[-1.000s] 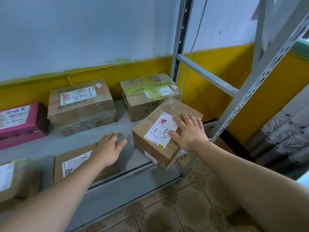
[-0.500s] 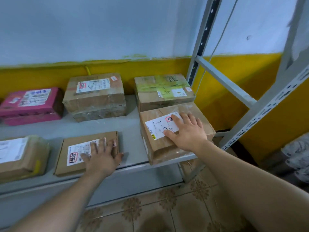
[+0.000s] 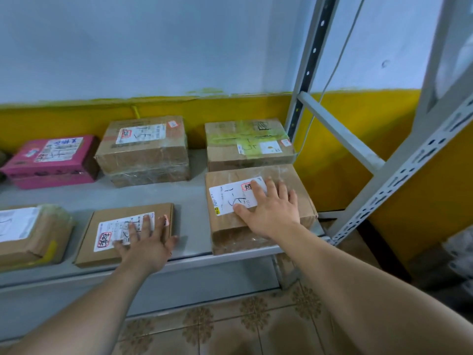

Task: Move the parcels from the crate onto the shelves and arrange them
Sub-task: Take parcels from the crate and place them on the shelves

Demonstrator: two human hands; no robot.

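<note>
Pink parcel [image 3: 51, 160] back left on grey shelf [image 3: 189, 196], five brown cardboard parcels [image 3: 143, 155] flat in two rows, labels up

Glossy taped cardboard parcels [image 3: 258, 211] with paper labels [image 3: 235, 198] on matt grey metal shelf [image 3: 189, 198]

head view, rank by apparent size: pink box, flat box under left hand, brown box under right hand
1. brown box under right hand
2. flat box and pink box look alike; pink sits farther back
</note>
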